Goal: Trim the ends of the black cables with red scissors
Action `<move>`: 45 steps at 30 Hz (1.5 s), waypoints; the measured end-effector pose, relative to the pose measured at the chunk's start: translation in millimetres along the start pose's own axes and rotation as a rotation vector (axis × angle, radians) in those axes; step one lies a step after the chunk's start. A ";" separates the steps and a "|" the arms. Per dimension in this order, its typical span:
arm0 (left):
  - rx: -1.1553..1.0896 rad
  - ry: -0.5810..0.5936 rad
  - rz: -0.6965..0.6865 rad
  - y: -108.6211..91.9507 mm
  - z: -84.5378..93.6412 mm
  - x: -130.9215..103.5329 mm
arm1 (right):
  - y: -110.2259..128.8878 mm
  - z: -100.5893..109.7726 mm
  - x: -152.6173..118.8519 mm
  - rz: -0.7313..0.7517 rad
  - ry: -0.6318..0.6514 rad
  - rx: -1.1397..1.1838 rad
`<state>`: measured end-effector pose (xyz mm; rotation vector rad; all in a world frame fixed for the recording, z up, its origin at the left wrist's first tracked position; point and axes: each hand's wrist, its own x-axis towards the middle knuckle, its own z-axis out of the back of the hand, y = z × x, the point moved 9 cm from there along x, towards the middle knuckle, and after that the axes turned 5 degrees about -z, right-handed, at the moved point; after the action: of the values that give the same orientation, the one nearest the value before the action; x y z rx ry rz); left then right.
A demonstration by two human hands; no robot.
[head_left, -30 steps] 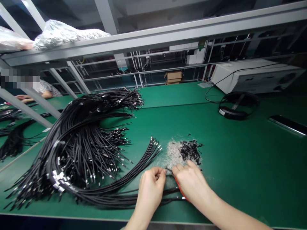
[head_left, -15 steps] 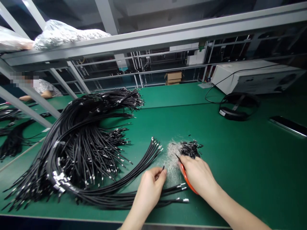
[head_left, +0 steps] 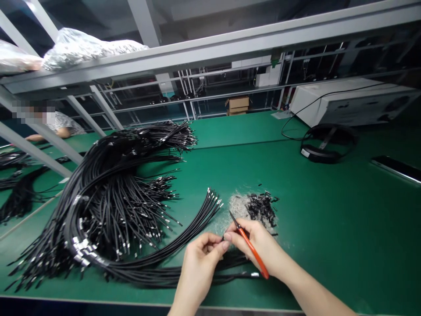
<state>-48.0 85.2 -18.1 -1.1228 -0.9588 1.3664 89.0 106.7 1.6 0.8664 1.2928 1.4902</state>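
Between the thumb and fingertips of my left hand is the end of a black cable, mostly covered by the fingers. My right hand meets it there, thumb and finger pinched at the same cable end. Orange-handled snips lie across that right hand, their dark pointed tip facing up and left. Just beyond my fingers are a heap of short black tube pieces and a patch of clear, thin scraps. Black cables with silvery and white ends run beneath my left wrist.
A large pile of black cables covers the left of the green table. Toward the right are a black headband-like ring, a phone-like slab and a white box-shaped device. Another person sits beyond the frame at far left.
My right hand has moved left from beside the black pieces to the cable end in my left hand. The snips have shifted left with it, and more of the heap shows.
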 end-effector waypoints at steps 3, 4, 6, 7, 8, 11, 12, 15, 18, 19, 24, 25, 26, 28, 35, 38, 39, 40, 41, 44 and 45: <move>-0.102 -0.046 0.035 -2.3 5.9 -3.0 | -2.3 -0.4 -0.4 -0.032 0.041 0.137; -0.115 -0.045 0.042 -4.4 6.7 -4.1 | -3.1 0.1 -0.7 -0.039 0.038 0.157; -0.121 -0.030 0.054 -8.6 6.5 -5.9 | -4.6 -0.7 -1.0 -0.056 0.038 0.171; -0.122 -0.020 0.056 -10.4 6.0 -6.6 | -5.0 -2.6 -1.0 -0.062 0.047 0.175; -0.123 -0.011 0.055 -11.9 5.4 -7.1 | -4.8 -4.9 -1.0 -0.064 0.060 0.180; -0.137 0.015 0.051 -13.6 3.8 -7.6 | -2.4 -10.4 -1.1 -0.046 0.087 0.208; -0.143 0.029 0.053 -13.4 3.1 -7.6 | -1.6 -11.1 -1.2 -0.035 0.088 0.219; -0.163 0.098 0.073 -11.2 0.0 -7.7 | 1.1 -12.1 -2.3 0.005 0.103 0.230; -0.172 0.182 0.090 -10.8 -2.8 -8.2 | 4.7 -13.0 -4.6 0.041 0.147 0.210; -0.169 0.206 0.085 -11.7 -3.2 -8.4 | 6.2 -13.5 -5.5 0.050 0.170 0.200; -0.097 0.330 0.059 -17.2 -7.4 -11.2 | 13.1 -11.1 -7.9 0.081 0.257 0.117; -0.078 0.349 0.045 -18.7 -8.5 -11.8 | 12.7 -9.0 -7.4 0.076 0.254 0.103; -0.063 0.355 0.026 -20.2 -9.2 -12.2 | 11.5 -5.7 -6.4 0.065 0.234 0.089; -0.040 0.328 -0.016 -22.1 -8.9 -11.5 | 7.3 3.8 -4.3 0.033 0.147 0.056; 0.185 0.027 -0.224 -28.2 -0.5 -8.8 | -16.6 14.4 -14.6 -0.195 -0.085 0.127; 0.304 -0.025 -0.319 -33.3 -3.6 -15.2 | -19.2 -0.3 -16.7 -0.227 -0.035 0.159; 0.356 -0.047 -0.353 -34.9 -4.4 -18.1 | -20.1 -3.4 -16.1 -0.231 -0.041 0.167; 0.417 -0.077 -0.395 -36.9 -5.1 -21.3 | -21.5 -5.4 -15.1 -0.234 -0.059 0.176; 0.487 -0.113 -0.443 -39.2 -5.9 -24.5 | -23.4 -6.7 -14.0 -0.237 -0.087 0.184; 0.711 -0.234 -0.583 -45.4 -10.0 -32.9 | -28.7 -8.5 -12.4 -0.223 -0.194 0.124; 0.775 -0.263 -0.616 -46.4 -12.2 -34.3 | -28.3 -8.4 -13.0 -0.198 -0.237 0.061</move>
<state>-25.8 55.4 27.7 -0.0476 -0.7497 1.1996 90.8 91.5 -26.8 0.8974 1.2151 1.1617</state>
